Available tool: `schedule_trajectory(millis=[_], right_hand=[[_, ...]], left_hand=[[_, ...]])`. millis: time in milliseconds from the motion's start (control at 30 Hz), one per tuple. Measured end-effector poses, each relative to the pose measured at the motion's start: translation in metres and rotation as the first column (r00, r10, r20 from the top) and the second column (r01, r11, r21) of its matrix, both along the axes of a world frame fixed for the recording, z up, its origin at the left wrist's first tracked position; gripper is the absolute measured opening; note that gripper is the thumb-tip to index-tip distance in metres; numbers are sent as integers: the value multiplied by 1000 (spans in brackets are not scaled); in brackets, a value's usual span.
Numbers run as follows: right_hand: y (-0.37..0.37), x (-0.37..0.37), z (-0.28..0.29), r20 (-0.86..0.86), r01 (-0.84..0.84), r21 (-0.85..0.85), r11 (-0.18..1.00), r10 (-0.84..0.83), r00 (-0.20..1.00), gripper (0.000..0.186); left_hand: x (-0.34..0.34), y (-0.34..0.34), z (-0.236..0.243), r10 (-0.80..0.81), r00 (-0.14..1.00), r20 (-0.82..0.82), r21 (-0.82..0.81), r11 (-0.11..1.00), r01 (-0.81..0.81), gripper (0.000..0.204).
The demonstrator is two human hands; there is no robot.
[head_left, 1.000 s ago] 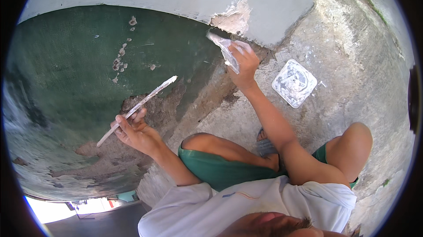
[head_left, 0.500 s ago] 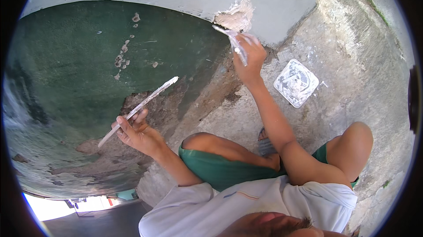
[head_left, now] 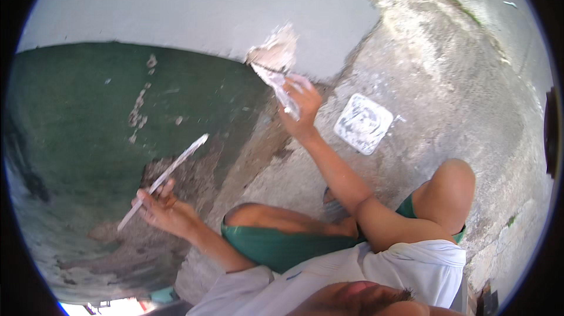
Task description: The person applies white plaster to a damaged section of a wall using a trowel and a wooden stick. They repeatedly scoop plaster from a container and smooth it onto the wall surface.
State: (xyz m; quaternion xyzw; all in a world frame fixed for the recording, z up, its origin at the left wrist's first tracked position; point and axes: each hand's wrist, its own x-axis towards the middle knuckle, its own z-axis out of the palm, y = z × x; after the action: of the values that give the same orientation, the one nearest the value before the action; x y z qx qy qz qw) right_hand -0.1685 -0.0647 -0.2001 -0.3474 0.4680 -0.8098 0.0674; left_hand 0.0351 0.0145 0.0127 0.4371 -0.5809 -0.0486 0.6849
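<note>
My right hand is closed on a whitish, partly see-through spreader smeared with white paste. The spreader's far edge lies at the lower side of a rough pinkish-white patch on the wall; whether it presses on it is hard to tell. Lower left, my left hand grips a thin flat board, seen edge-on, with white paste along it. To the right of my right forearm, a square white lid-like tray smeared with white and grey paste lies on the ground.
The wall is pale grey on its far part and dark green nearer me, with several chipped spots. Rough concrete ground runs along its right. My bent knees are below my right arm.
The whole view has shifted, so everything sits further left and lower. The spreader has turned, showing more of its face beside the patch. Both hands keep their hold.
</note>
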Motion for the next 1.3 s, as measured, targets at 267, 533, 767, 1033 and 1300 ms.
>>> schedule_trajectory(millis=[267,533,767,1033,1300], right_hand=[[-27,-25,12,-14,17,1,1000,-17,1000,26],[-22,-54,-6,118,82,49,995,-88,989,30],[-10,-2,-1,-62,-64,-37,997,61,996,33],[-34,-27,9,67,71,86,994,-77,995,31],[6,9,-16,59,-23,89,996,17,998,29]], left_hand=[[-20,-5,-4,36,996,-77,83,996,-29,32],[-6,-5,-4,43,951,306,62,996,-65,40],[-1,0,-8,-71,997,24,144,987,66,25],[-43,0,3,-136,990,-39,159,977,141,18],[-47,-7,-1,-146,988,-43,189,970,152,20]])
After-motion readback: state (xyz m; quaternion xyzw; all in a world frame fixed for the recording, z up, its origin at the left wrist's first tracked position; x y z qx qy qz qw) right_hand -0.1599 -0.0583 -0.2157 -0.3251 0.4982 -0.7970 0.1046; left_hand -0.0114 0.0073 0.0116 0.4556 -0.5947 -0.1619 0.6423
